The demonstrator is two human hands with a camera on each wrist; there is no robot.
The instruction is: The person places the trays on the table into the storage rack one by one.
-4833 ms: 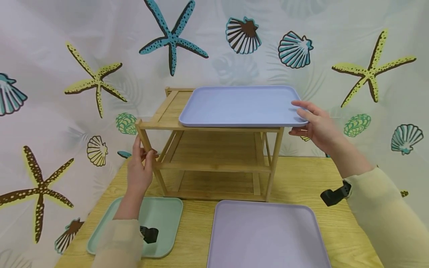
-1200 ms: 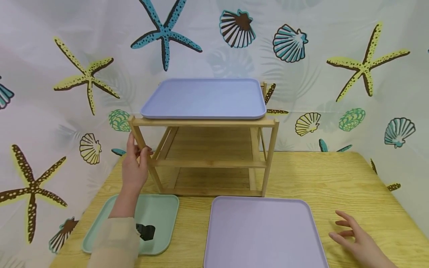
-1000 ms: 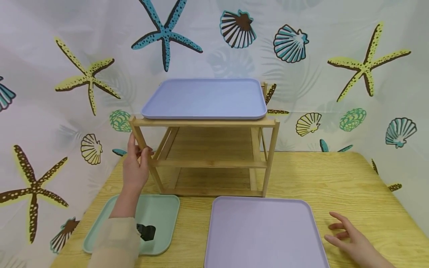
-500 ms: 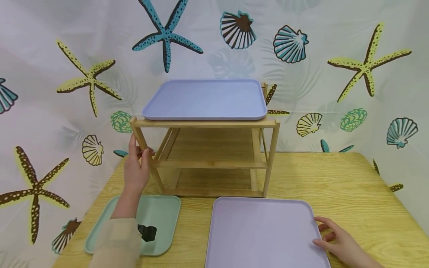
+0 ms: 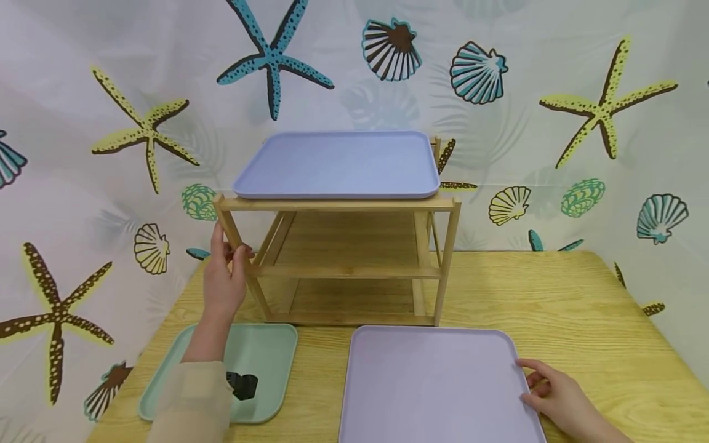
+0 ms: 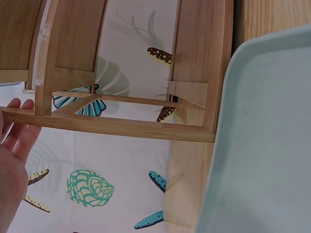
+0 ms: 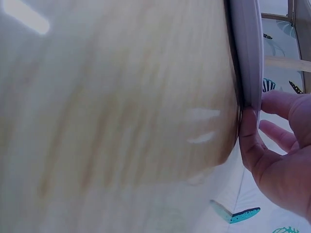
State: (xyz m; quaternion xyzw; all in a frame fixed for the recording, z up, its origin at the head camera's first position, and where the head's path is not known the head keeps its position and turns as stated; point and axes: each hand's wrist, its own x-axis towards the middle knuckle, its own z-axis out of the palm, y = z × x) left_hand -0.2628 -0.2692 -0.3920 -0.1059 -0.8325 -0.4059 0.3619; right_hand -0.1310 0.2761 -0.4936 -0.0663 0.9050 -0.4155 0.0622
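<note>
My left hand (image 5: 224, 283) grips the front left post of a three-tier wooden shelf rack (image 5: 346, 271). In the left wrist view, the fingers (image 6: 25, 138) wrap that wooden post (image 6: 121, 127). At the lower right, my right hand (image 5: 560, 397) pinches the right rim of a lilac tray (image 5: 432, 381) lying before the rack. The right wrist view has thumb and fingers on either side of the tray's edge (image 7: 248, 53), close over the table. A periwinkle-blue tray (image 5: 338, 163) rests on the rack's top shelf.
A mint-green tray (image 5: 263, 351) lies at the left, partly under my left forearm, which wears a black wrist camera (image 5: 244, 386). Both lower shelves are bare. Beneath everything is a wood-grain table (image 5: 532, 289). A cloth printed with starfish and shells (image 5: 354, 67) hangs behind.
The blue tray has slid left to sit centred on the rack's top. My right hand has let go of it, come down to the right and taken the lilac tray's rim. The left hand stays put.
</note>
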